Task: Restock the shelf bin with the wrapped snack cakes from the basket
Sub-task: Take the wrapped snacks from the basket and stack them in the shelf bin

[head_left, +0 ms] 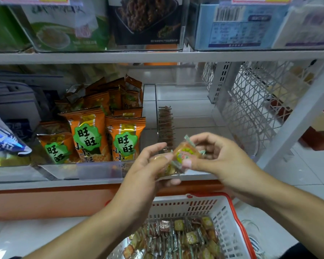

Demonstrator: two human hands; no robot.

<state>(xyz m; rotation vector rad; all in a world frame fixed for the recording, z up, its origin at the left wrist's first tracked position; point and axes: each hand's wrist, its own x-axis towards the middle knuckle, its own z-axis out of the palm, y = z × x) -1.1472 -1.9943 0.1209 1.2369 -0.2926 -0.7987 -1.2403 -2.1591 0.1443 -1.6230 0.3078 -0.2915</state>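
Observation:
My right hand (pixel 219 156) pinches a wrapped snack cake (pixel 185 152) with a green and orange label, held in front of the shelf edge. My left hand (pixel 144 171) grips other wrapped cakes (pixel 165 170) just below and left of it; how many is hidden by the fingers. Both hands hover before a clear shelf bin (pixel 185 109) that holds only a dark row of wrappers along its left wall. The white basket with a red rim (pixel 230 217) sits below on the floor, filled with several wrapped cakes (pixel 180 238).
A neighbouring clear bin (pixel 94 171) to the left holds orange snack packs (pixel 88 133). A white lattice side panel (pixel 254 109) closes the shelf on the right. An upper shelf board (pixel 157 57) carries more clear bins overhead. White floor tiles lie to the right.

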